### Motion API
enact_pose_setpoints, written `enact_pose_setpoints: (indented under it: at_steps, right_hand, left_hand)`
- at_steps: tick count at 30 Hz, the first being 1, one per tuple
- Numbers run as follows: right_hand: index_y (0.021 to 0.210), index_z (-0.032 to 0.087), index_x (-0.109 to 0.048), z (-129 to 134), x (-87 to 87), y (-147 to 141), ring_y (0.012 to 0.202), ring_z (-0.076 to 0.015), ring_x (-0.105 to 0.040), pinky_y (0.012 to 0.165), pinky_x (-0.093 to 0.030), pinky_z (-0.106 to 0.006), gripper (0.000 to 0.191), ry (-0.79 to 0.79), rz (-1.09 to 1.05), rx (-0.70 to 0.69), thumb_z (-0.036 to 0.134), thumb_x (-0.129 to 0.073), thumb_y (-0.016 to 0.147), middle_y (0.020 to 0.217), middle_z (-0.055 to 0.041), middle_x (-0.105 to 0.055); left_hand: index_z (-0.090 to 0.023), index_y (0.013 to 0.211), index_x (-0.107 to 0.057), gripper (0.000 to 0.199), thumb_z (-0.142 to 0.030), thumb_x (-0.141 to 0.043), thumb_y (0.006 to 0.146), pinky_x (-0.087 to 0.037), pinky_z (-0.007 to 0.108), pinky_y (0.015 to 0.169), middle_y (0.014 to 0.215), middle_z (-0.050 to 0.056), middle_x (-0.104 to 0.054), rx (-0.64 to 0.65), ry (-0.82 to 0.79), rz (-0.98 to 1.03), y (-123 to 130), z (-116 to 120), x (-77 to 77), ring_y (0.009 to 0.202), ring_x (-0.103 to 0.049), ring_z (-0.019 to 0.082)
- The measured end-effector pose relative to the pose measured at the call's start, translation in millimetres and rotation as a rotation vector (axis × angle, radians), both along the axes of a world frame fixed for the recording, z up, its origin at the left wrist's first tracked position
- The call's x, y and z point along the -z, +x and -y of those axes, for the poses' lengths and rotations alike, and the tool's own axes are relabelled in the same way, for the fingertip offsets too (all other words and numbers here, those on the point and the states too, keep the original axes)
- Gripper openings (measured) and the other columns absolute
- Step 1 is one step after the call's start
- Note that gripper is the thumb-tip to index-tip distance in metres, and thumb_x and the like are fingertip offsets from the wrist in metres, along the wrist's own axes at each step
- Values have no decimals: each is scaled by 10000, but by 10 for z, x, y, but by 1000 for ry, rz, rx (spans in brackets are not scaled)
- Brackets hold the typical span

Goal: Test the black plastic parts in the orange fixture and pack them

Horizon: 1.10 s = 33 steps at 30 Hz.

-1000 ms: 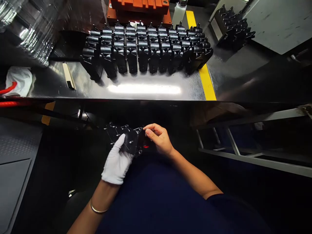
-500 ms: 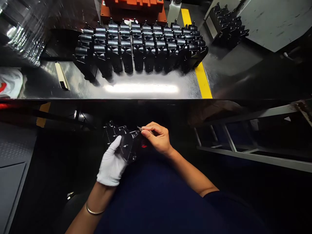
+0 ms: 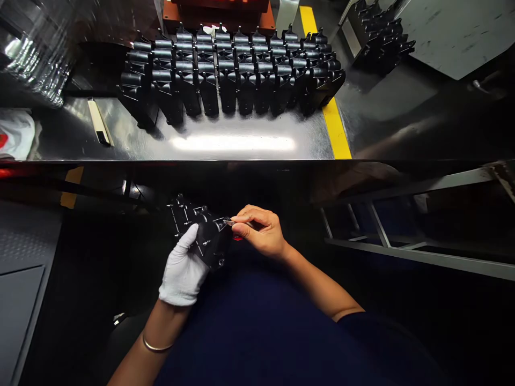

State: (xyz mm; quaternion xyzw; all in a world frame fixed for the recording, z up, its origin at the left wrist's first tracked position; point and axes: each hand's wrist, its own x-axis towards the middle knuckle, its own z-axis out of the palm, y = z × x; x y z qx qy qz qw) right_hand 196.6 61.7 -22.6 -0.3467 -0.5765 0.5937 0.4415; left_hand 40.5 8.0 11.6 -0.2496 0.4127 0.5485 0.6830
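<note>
In front of the shiny grey metal bench (image 3: 245, 128), the black, pin-studded, plastic-looking part (image 3: 211, 233) slants from upper left to lower right, gripped from below by the white-gloved left hand (image 3: 183, 273), thumb on its face. Its upper right corner lies just left of the bare right hand (image 3: 267, 235), the nearer one there, whose thumb and fingers pinch a small, thin silvery blade (image 3: 229, 222) pointing left; compared with half a second ago, the blade sits lower, closer against that corner
</note>
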Motion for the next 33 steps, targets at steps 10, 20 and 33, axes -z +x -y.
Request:
enact_pose_setpoints:
  at_steps: [10, 20, 33]
  right_hand:
    - [696, 175, -658, -63, 14, 64, 622, -136, -592, 588, -476, -268, 333, 87, 156, 20, 449, -589, 872, 682, -35, -637]
    - [548, 199, -416, -44, -200, 192, 471, -88, -352, 465, -249, -247, 570, 646, 377, -550, 699, -530, 795, 506, 40, -375]
    - [513, 183, -402, -80, -128, 161, 481, -91, -327, 471, -199, -261, 569, 866, 391, -275, 618, -481, 870, 498, 27, -370]
  left_hand:
    - [-183, 838, -724, 175, -174, -717, 663, -578, 343, 821, 797, 30, -745, 281, 182, -296, -161, 249, 114, 775, -713, 221]
    - [-170, 973, -706, 453, -211, -827, 538, -571, 380, 786, 976, 89, -722, 470, 436, -576, -293, 195, 65, 912, -673, 297]
    - [-181, 927, -709, 381, -268, -828, 576, -583, 361, 799, 888, 43, -737, 280, 237, -463, -129, 248, 196, 852, -696, 251]
